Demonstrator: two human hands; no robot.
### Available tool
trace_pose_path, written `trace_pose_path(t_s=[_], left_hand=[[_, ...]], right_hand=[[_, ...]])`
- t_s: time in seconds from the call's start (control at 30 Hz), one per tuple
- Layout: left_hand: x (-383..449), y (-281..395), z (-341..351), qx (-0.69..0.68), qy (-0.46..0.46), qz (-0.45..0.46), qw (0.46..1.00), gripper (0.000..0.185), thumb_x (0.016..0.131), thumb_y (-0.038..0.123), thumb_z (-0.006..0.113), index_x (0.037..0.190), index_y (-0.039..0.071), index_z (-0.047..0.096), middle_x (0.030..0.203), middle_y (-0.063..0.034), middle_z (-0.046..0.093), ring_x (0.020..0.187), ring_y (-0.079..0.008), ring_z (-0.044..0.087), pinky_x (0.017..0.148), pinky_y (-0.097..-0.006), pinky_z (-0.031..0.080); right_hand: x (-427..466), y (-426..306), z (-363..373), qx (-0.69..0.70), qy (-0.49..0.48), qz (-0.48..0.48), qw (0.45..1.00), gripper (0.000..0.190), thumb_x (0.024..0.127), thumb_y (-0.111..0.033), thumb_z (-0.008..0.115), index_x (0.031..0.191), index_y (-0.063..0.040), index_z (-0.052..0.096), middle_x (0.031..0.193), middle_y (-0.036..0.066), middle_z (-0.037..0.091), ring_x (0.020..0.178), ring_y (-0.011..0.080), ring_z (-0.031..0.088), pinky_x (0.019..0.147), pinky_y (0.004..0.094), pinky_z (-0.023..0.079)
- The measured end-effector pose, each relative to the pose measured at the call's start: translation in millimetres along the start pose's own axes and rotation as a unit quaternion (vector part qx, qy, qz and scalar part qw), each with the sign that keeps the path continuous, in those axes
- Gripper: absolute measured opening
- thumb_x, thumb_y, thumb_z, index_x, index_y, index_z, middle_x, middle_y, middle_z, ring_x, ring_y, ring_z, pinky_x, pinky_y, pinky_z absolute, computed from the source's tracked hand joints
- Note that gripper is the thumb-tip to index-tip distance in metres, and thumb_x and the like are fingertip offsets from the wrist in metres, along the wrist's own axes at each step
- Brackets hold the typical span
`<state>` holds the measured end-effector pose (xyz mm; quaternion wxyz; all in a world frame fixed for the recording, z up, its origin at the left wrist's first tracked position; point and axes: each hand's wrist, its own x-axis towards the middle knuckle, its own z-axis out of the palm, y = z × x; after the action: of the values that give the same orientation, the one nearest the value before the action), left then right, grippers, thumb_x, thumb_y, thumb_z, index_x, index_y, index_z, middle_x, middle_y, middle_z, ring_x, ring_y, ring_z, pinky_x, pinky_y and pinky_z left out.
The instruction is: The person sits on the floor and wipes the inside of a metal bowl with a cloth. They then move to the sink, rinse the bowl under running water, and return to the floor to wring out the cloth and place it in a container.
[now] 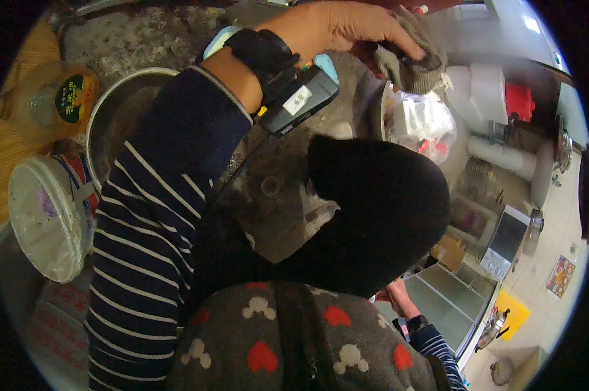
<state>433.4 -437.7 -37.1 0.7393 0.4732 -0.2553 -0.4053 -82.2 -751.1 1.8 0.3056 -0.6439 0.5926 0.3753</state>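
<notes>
My left hand (377, 29) reaches across to the upper right, its fingers closed around a bunched grey-brown knitted cloth (411, 71). A black strap with a boxy device (301, 100) sits on that wrist. Just below the cloth is a clear plastic bag (421, 122) with something red in it, beside a curved rim. My right hand (398, 296) is low on the right, beside my black-clad knee (382, 210). Its fingertips are partly hidden, so whether it holds anything is unclear.
A metal basin (91, 132) lies partly behind my left sleeve. Near it are a bag-lined white bucket (45, 220) and a plastic oil jug (79, 97) bearing writing. To the right stand a glass-fronted cabinet (445, 298), a red container (519, 101) and a pan (492, 330). Below me the floor (270, 215) is stained.
</notes>
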Motion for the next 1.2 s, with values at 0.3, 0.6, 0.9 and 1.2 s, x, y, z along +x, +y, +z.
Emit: trace_pose_path(t_s=[0.3, 0.6, 0.9, 1.2], left_hand=[[7, -32, -34, -0.049, 0.047, -0.033, 0.997, 0.029, 0.084, 0.021, 0.071, 0.11, 0.01, 0.067, 0.098, -0.0013, 0.07, 0.084, -0.0125, 0.067, 0.067, -0.0283, 0.055], [-13, -65, -42, -0.11, 0.133, -0.114, 0.978, 0.056, 0.073, 0.023, 0.079, 0.122, 0.008, 0.056, 0.11, -0.0063, 0.064, 0.097, -0.0198, 0.061, 0.067, -0.0355, 0.054], [-97, -54, -21, -0.166, 0.227, -0.221, 0.934, 0.058, 0.079, 0.024, 0.076, 0.13, 0.014, 0.051, 0.113, -0.0005, 0.063, 0.102, -0.0139, 0.059, 0.081, -0.0348, 0.051], [-129, -51, -10, -0.308, 0.319, -0.144, 0.884, 0.04, 0.084, 0.02, 0.071, 0.122, 0.01, 0.059, 0.104, -0.003, 0.067, 0.086, -0.0158, 0.066, 0.06, -0.0318, 0.055]], right_hand=[[32, -77, -83, -0.006, 0.104, -0.057, 0.993, 0.063, 0.084, -0.068, 0.053, 0.115, -0.013, 0.053, 0.109, 0.008, 0.061, 0.078, 0.0168, 0.058, 0.073, 0.037, 0.051], [179, -164, -96, 0.095, 0.087, -0.318, 0.939, 0.022, 0.077, -0.02, 0.069, 0.077, -0.005, 0.052, 0.071, 0.002, 0.052, 0.062, 0.014, 0.051, 0.057, 0.0307, 0.044], [130, -151, -122, 0.058, -0.121, -0.08, 0.988, 0.042, 0.089, -0.037, 0.058, 0.089, 0.003, 0.067, 0.072, 0.009, 0.065, 0.063, 0.0225, 0.062, 0.058, 0.0322, 0.05], [107, -206, -53, -0.064, -0.217, -0.086, 0.97, 0.041, 0.091, -0.04, 0.058, 0.105, -0.002, 0.062, 0.092, 0.007, 0.063, 0.08, 0.0202, 0.061, 0.071, 0.0339, 0.049]])
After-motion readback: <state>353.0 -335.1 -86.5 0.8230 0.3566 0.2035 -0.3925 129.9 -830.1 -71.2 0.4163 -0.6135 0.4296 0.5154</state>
